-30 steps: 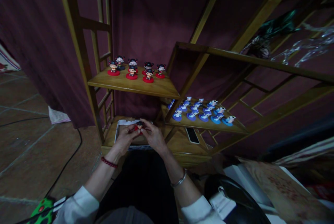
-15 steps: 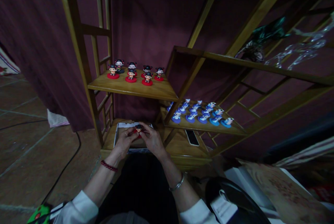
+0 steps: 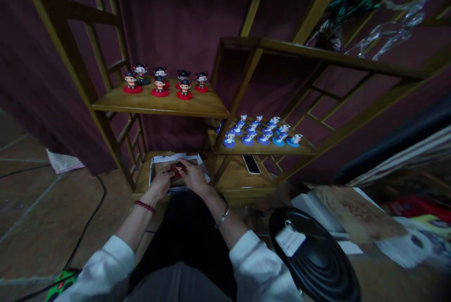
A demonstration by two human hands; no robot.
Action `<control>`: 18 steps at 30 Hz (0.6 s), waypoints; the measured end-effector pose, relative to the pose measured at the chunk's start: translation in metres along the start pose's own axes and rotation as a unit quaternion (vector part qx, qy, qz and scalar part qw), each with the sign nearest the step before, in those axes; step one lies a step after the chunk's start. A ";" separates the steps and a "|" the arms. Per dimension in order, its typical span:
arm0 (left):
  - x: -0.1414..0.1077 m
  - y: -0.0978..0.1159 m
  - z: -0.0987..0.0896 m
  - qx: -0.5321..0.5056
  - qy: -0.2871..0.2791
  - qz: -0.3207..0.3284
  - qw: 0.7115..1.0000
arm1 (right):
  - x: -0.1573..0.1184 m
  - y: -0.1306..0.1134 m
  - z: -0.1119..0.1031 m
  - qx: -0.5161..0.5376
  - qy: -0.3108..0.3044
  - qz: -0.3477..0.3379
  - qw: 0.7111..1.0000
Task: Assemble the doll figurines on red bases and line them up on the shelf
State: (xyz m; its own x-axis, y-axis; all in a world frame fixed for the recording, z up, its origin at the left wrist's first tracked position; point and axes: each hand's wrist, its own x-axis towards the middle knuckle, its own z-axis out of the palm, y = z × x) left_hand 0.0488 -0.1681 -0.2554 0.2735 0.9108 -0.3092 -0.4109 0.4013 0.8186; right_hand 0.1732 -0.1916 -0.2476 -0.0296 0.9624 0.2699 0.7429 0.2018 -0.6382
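Figurine (image 3: 178, 166) stays pinched by left hand (image 3: 162, 181) and right hand (image 3: 193, 176) over the 12 o'clock box (image 3: 164, 158), so it's not down yet.

Noted black hair and red base on held figurine (image 3: 179, 166). Logged same pairing on upper figurines (image 3: 160, 84), bar one dark base. Recorded white and purple, shading to light blue rightward, on lower figurines (image 3: 264, 138). Saw yellow-brown wood in shelving (image 3: 158, 105), maroon in backdrop (image 3: 172, 20), white along box rim (image 3: 165, 158). Marked dark red in beaded bracelet (image 3: 145, 206), silver in bangle (image 3: 222, 217), white in sleeves (image 3: 259, 259). Observed pale lines across brown floor tiles (image 3: 31, 227), reddish blotches on tan board (image 3: 355, 210).
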 end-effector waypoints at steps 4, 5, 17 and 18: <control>0.017 -0.013 -0.006 0.041 0.023 -0.042 0.998 | 0.003 0.008 0.010 -0.032 -0.048 0.012 0.998; 0.022 -0.016 -0.007 0.048 0.026 -0.051 0.997 | 0.004 0.012 0.013 -0.040 -0.057 0.019 0.997; 0.077 -0.054 -0.022 0.145 0.075 -0.124 0.979 | 0.022 0.059 0.052 -0.083 -0.142 0.113 0.980; 0.081 -0.057 -0.024 0.153 0.076 -0.131 0.977 | 0.023 0.061 0.055 -0.093 -0.151 0.118 0.977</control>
State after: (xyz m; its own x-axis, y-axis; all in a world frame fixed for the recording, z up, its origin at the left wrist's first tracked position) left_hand 0.0736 -0.1148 -0.3391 0.1926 0.7941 -0.5765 -0.0596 0.5959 0.8009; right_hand 0.1814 -0.1468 -0.3202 -0.0185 0.9935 -0.1125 0.8613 -0.0413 -0.5065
